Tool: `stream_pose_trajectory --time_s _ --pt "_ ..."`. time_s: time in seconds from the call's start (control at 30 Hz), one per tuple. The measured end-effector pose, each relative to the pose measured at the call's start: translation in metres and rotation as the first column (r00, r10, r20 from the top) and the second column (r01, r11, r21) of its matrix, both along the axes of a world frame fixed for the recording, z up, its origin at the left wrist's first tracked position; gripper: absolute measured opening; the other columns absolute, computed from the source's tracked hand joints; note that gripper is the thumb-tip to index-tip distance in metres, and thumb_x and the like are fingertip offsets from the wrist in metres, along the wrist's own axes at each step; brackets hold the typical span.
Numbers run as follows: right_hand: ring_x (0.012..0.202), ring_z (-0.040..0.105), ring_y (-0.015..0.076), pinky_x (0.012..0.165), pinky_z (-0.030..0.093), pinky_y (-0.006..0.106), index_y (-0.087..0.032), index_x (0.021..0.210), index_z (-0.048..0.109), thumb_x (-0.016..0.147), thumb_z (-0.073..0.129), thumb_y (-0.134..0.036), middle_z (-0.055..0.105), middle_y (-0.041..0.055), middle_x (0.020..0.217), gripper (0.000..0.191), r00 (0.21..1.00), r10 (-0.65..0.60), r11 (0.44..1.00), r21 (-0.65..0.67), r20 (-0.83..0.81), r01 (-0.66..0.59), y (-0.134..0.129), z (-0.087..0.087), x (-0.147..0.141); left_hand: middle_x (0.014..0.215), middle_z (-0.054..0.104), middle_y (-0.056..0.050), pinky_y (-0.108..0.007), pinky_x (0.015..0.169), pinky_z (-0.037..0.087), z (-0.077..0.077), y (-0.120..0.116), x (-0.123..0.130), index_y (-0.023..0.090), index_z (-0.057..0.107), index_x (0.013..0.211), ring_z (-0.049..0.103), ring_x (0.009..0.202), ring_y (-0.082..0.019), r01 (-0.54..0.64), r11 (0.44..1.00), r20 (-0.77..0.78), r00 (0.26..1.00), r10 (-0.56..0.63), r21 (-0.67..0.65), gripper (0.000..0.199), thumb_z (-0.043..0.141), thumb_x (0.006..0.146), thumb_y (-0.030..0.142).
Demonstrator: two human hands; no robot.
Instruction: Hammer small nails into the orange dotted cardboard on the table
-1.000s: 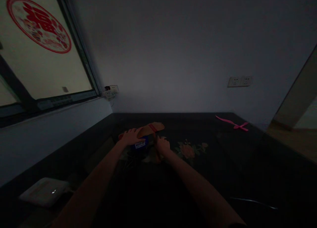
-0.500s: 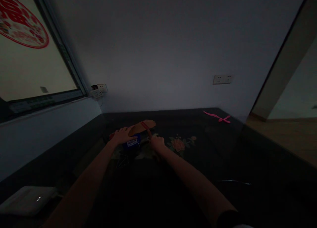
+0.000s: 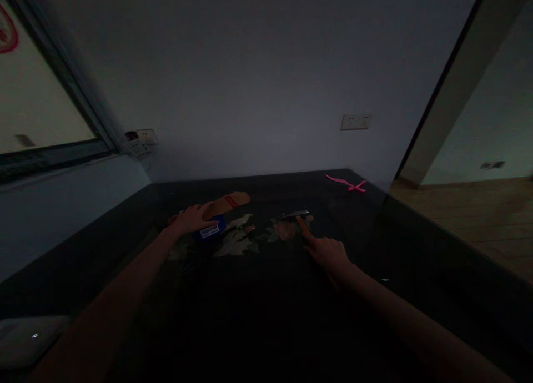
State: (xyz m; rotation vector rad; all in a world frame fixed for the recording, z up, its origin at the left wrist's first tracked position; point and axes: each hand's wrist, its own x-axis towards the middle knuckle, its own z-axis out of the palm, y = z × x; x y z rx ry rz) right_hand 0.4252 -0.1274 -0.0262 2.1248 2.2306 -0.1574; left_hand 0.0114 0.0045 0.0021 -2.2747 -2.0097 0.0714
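Observation:
My left hand grips the near end of a tan, sole-shaped piece with a red band across it. Just under that hand sits a blue box with a white label, and the piece rests above it at a slant. Over to the right, my right hand is closed round the wooden handle of a tool. Its thin, pale metal blade lies over the flower pattern of the dark table.
A pink ribbon-like strip lies at the table's back right. At the lower left is a white, rounded object. The wall behind carries sockets, and a window stands at the left.
My right hand has moved right, away from the tan piece, and the tool's blade now shows clearly. My left hand stays on the piece. The camera's view has turned somewhat to the right.

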Motion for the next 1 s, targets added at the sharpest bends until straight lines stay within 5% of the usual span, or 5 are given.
stream_pose_trajectory --time_s 0.37,0.5,0.77,1.0 --pt "0.087 0.071 0.0317 0.069 0.052 0.043 -0.022 0.148 0.031 0.098 0.035 -0.035 0.074 0.0141 0.098 0.052 0.984 -0.166 0.986 -0.020 0.069 0.168 -0.023 -0.006 0.064 0.134 0.048 -0.013 -0.049 0.097 0.036 0.008 -0.067 0.158 0.033 0.022 0.147 0.047 0.119 -0.036 0.312 0.950 0.083 0.947 -0.311 -0.008 0.092 0.046 0.071 0.079" --pt "0.089 0.071 0.0324 0.068 0.051 0.041 -0.018 0.144 0.037 0.096 0.037 -0.033 0.074 0.0166 0.101 0.050 0.983 -0.167 0.985 -0.031 0.082 0.170 -0.026 -0.003 0.071 0.137 0.046 -0.014 -0.050 0.100 0.033 0.006 -0.097 0.201 0.031 0.020 0.148 0.044 0.122 -0.036 0.412 0.911 0.124 0.904 -0.409 0.003 0.095 0.044 0.071 0.080" --pt "0.083 0.068 0.0185 0.076 0.054 0.039 -0.014 0.109 0.064 0.097 0.047 -0.039 0.071 0.0067 0.099 0.032 0.983 -0.147 0.981 -0.109 0.107 0.159 -0.030 0.000 0.081 0.140 0.043 -0.018 -0.061 0.102 0.027 0.008 -0.125 0.229 0.029 0.021 0.148 0.046 0.121 -0.040 0.483 0.875 0.200 0.857 -0.476 0.012 0.098 0.044 0.069 0.082" --pt "0.095 0.070 0.0288 0.070 0.050 0.033 -0.013 0.111 0.068 0.095 0.044 -0.023 0.071 0.0187 0.107 0.031 0.988 -0.099 0.990 -0.086 0.117 0.109 -0.033 -0.002 0.085 0.156 0.015 -0.019 -0.072 0.105 0.008 0.012 -0.136 0.236 0.033 0.012 0.150 0.015 0.139 -0.048 0.494 0.869 0.205 0.853 -0.481 -0.017 0.106 0.045 0.064 0.085"
